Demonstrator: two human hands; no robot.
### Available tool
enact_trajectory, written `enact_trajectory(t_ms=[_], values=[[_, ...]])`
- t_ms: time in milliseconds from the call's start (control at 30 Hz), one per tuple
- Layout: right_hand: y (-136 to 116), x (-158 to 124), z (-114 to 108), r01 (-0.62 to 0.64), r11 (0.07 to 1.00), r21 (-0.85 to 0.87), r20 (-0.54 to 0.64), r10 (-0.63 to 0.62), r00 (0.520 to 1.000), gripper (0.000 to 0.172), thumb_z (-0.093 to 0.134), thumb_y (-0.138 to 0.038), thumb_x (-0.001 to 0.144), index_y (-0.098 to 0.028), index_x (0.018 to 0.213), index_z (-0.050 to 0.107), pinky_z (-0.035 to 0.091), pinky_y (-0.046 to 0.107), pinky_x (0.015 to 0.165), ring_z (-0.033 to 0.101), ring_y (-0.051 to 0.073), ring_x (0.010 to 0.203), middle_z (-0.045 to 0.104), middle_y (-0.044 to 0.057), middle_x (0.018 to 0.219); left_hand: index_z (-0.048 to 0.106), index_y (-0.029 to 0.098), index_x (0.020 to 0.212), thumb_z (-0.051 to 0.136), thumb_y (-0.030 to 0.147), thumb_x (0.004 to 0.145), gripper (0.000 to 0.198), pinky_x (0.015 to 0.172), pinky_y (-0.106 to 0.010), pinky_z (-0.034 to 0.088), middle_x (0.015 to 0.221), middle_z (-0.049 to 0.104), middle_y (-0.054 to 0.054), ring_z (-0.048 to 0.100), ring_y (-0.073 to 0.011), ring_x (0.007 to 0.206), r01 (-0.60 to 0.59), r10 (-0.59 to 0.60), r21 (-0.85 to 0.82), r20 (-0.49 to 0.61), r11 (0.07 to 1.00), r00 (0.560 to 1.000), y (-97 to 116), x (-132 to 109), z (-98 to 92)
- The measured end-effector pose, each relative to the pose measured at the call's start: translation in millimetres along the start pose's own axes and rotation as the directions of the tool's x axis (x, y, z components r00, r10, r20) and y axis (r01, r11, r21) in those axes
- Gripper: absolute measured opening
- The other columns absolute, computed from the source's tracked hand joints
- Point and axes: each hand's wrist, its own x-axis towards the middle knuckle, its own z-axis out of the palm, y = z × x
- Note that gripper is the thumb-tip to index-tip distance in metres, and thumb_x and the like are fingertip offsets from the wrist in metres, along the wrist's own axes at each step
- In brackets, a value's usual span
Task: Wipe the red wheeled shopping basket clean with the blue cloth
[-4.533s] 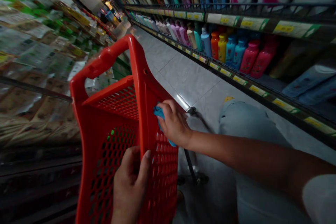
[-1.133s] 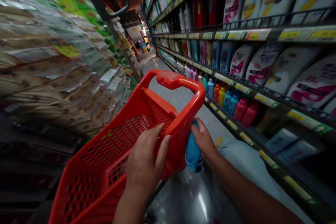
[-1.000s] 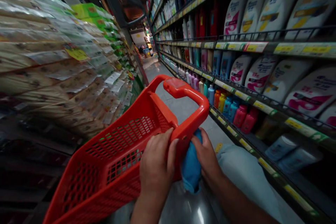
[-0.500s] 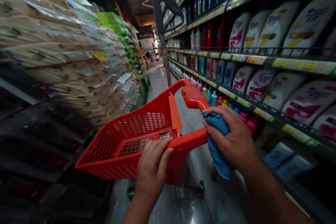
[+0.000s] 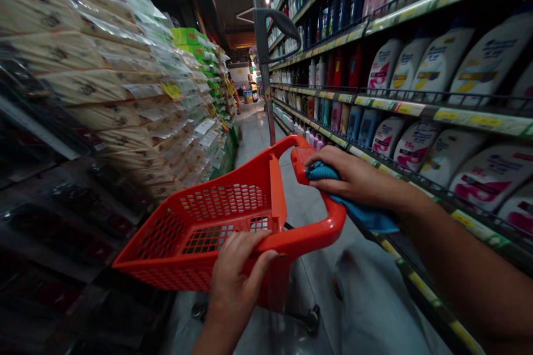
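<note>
Head view: our left hand [image 5: 237, 269] clasps the red cart [image 5: 276, 191] by its near side, seemingly steadying it, while our right hand [image 5: 353, 177], farther forward, grasps a blue cloth [image 5: 362, 213] against the handle [image 5: 300, 162].

The cart [image 5: 278, 191] is all hard red plastic, mostly perforated, and the handle [image 5: 335, 222] is properly glossy. Blue cloth [image 5: 368, 215] looks matt and kinda ribbed. Floor [image 5: 255, 132] is smooth, slightly shiny grey tile. White bottles [image 5: 478, 171] are smooth plastic, stacked packs [image 5: 85, 86] have crinkly shiny film, trousers [image 5: 378, 299] are matt fabric.
</note>
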Motion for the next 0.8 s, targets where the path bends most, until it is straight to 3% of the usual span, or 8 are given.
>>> enact_trajectory(t_ms=[100, 300, 400, 467, 533, 633, 700, 800], values=[[23, 29, 2, -0.036, 0.991, -0.129, -0.035, 0.032, 0.999, 0.032, 0.071, -0.035, 0.085, -0.018, 0.111, 0.061, 0.046, 0.034, 0.089, 0.061, 0.024, 0.101, 0.064, 0.008, 0.114, 0.068, 0.029, 0.110, 0.063, 0.040, 0.095, 0.020, 0.081, -0.030, 0.054, 0.099, 0.075, 0.001, 0.069, -0.0167, 0.091, -0.001, 0.001, 0.022, 0.023, 1.000, 1.000, 3, 1, -4.3], [62, 78, 13, -0.118, 0.944, -0.308, -0.045, 0.109, 0.993, 0.021, 0.067, -0.035, 0.089, -0.018, 0.101, 0.067, 0.043, 0.030, 0.080, 0.062, 0.023, 0.094, 0.067, 0.008, 0.102, 0.064, 0.028, 0.105, 0.056, 0.045, 0.097, 0.020, 0.078, -0.028, 0.055, 0.094, 0.073, 0.002, 0.069, -0.0158, 0.088, -0.073, 0.075, 0.149, -0.008, 0.986, 0.997, 6, 4, -3.9], [66, 87, 14, -0.172, 0.928, -0.332, -0.011, 0.178, 0.984, 0.020, 0.064, -0.035, 0.092, -0.017, 0.099, 0.068, 0.042, 0.030, 0.077, 0.063, 0.023, 0.091, 0.070, 0.008, 0.098, 0.061, 0.028, 0.106, 0.052, 0.046, 0.099, 0.022, 0.078, -0.028, 0.054, 0.094, 0.074, 0.002, 0.069, -0.0162, 0.089, -0.102, 0.112, 0.221, -0.034, 0.970, 0.993, 4, 4, 0.8], [50, 84, 15, -0.072, 0.935, -0.347, 0.062, 0.099, 0.993, 0.017, 0.064, -0.032, 0.093, -0.017, 0.100, 0.067, 0.043, 0.031, 0.079, 0.064, 0.023, 0.092, 0.070, 0.009, 0.100, 0.060, 0.027, 0.106, 0.049, 0.047, 0.100, 0.023, 0.079, -0.028, 0.054, 0.094, 0.074, 0.002, 0.069, -0.0163, 0.089, -0.111, 0.125, 0.259, -0.039, 0.959, 0.991, 1, 3, 3.3], [24, 75, 17, 0.150, 0.946, -0.289, 0.214, -0.089, 0.973, 0.015, 0.064, -0.029, 0.093, -0.017, 0.102, 0.067, 0.045, 0.032, 0.083, 0.064, 0.023, 0.096, 0.070, 0.010, 0.102, 0.060, 0.027, 0.107, 0.048, 0.047, 0.101, 0.024, 0.080, -0.029, 0.053, 0.094, 0.074, 0.002, 0.070, -0.0163, 0.089, -0.123, 0.140, 0.293, -0.039, 0.948, 0.989, -2, 1, 4.4], [-22, 60, 25, 0.402, 0.907, -0.130, 0.444, -0.309, 0.841, 0.012, 0.067, -0.026, 0.092, -0.017, 0.100, 0.067, 0.049, 0.033, 0.085, 0.065, 0.021, 0.095, 0.070, 0.008, 0.099, 0.060, 0.026, 0.110, 0.045, 0.049, 0.101, 0.029, 0.084, -0.030, 0.053, 0.097, 0.076, 0.000, 0.071, -0.0175, 0.094, -0.163, 0.195, 0.354, -0.056, 0.921, 0.979, -6, -6, 2.8], [-44, 54, 33, 0.426, 0.901, -0.083, 0.507, -0.330, 0.796, 0.014, 0.071, -0.023, 0.088, -0.017, 0.101, 0.066, 0.052, 0.033, 0.081, 0.066, 0.020, 0.091, 0.070, 0.007, 0.099, 0.059, 0.025, 0.111, 0.044, 0.048, 0.102, 0.029, 0.084, -0.030, 0.053, 0.097, 0.076, -0.001, 0.071, -0.0179, 0.094, -0.178, 0.213, 0.366, -0.057, 0.913, 0.976, -7, -10, 0.0], [-53, 59, 46, 0.408, 0.913, 0.006, 0.509, -0.354, 0.785, 0.024, 0.073, -0.016, 0.081, -0.019, 0.103, 0.066, 0.055, 0.031, 0.074, 0.068, 0.020, 0.088, 0.071, 0.006, 0.099, 0.059, 0.025, 0.109, 0.046, 0.045, 0.101, 0.025, 0.081, -0.028, 0.054, 0.093, 0.075, -0.001, 0.070, -0.0171, 0.090, -0.184, 0.206, 0.335, -0.030, 0.924, 0.978, -6, -13, -5.3]])
